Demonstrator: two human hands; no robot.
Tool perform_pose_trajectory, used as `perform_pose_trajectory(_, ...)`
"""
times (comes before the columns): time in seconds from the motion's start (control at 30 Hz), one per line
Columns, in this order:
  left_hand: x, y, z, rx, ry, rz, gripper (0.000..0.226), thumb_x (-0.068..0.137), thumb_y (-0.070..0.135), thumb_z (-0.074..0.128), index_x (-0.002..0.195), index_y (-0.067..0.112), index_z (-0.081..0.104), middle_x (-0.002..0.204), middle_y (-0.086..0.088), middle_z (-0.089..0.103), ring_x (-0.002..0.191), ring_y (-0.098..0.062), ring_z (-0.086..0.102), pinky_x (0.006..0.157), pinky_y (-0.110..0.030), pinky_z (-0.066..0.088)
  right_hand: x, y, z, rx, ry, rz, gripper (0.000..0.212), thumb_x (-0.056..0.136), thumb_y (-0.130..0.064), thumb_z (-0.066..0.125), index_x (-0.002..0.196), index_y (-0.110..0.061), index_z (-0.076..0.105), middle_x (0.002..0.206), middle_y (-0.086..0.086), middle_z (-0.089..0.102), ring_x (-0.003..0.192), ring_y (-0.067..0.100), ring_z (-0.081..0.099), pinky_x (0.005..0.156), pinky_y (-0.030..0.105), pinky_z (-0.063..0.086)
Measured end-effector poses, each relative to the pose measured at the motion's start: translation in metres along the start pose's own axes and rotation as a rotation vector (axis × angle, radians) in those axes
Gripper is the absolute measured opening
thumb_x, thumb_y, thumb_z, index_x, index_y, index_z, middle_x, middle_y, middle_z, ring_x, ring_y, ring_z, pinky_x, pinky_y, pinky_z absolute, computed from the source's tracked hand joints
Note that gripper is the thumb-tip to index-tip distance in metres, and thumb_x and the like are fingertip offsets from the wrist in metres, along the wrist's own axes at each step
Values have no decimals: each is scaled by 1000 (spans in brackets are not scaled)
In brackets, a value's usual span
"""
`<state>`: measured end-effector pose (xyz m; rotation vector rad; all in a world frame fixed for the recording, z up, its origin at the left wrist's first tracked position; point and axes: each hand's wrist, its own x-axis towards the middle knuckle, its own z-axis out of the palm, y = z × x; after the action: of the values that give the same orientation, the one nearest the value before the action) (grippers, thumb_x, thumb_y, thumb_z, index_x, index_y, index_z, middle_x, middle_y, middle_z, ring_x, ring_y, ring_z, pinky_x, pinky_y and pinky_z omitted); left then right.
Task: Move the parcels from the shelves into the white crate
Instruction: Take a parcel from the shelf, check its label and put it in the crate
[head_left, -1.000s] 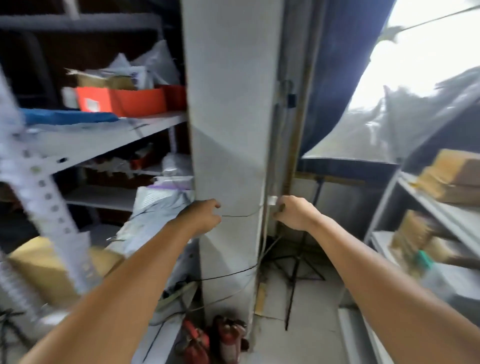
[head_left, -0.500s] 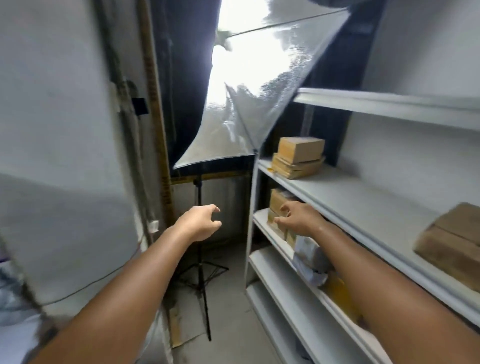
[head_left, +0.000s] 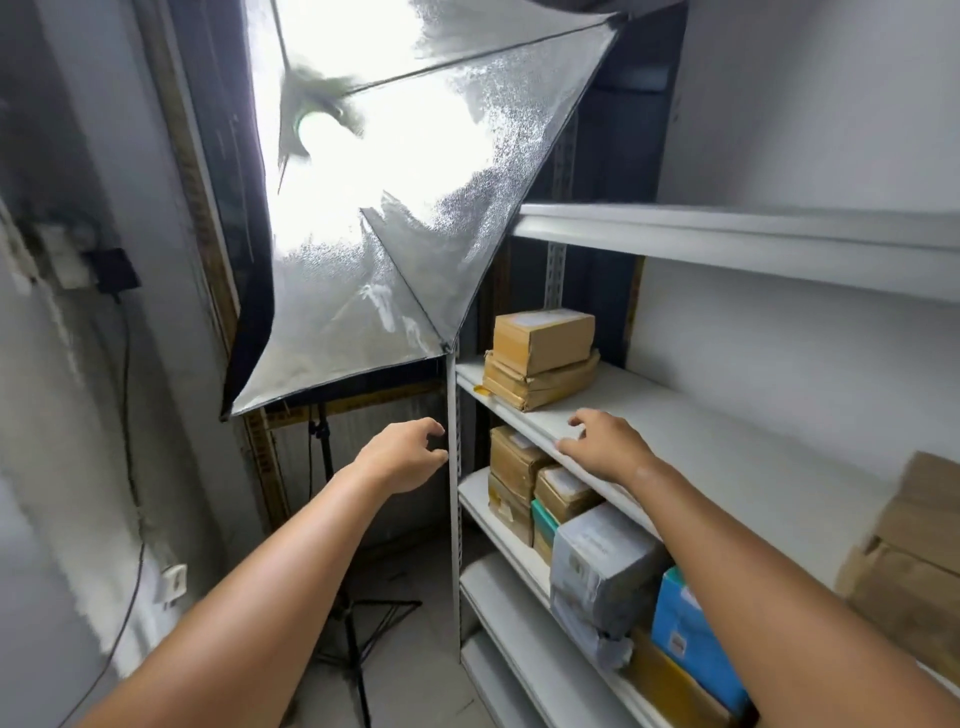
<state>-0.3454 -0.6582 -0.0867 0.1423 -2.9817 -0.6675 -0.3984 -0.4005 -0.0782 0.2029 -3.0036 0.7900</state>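
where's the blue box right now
The blue box stands low on the right of the head view, on the lower shelf, just right of the grey wrapped parcel.

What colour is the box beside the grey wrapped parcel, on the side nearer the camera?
Bright blue, the box; seen best in the head view.

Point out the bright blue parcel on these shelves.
The blue box, standing just right of the grey-wrapped parcel. No other parcel is that colour: the rest are brown cardboard, grey wrap, or one teal.
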Motion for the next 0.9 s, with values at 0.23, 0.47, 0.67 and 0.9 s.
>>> perform_pose_trajectory(0.23, 84, 10, 13, -126, -4, 17, 49, 97, 34, 56, 143, 24, 46, 135, -5, 58, 120, -22, 56, 100, -36, 47, 74, 3, 0, 113, 51, 41, 54, 93, -42, 61, 141, -20, 48, 134, 8, 58, 120, 27, 56, 93, 37, 47)
perform_pose_trajectory(0.47, 186, 16, 16, -275, 49, 86, 52, 95, 38, 59, 142, 19, 46, 134, -8, 58, 119, -23, 57, 99, -35, 47, 149, -12, 7, 314, 173, 108, 58, 94, -40, 60, 145, -17, 42, 143, 7, 51, 127, 27, 51, 101, 39, 45)
perform_pose_trajectory(0.67, 266, 28, 9, -364, 86, 141, 59, 96, 41, 57, 147, 17, 40, 142, -9, 53, 127, -24, 53, 103, -37, 44, 216, -28, 12, 546, 291, 176, 63, 95, -41, 60, 149, -18, 36, 149, 8, 43, 131, 27, 47, 105, 39, 44)
perform_pose_trajectory(0.9, 327, 37, 15, -500, 15, 183, 77, 92, 55, 56, 153, 17, 27, 151, -11, 42, 132, -28, 49, 108, -46, 43, 262, -29, 21, 665, 374, 304, 80, 90, -52, 59, 154, -20, 26, 155, 5, 33, 136, 28, 41, 106, 49, 44)
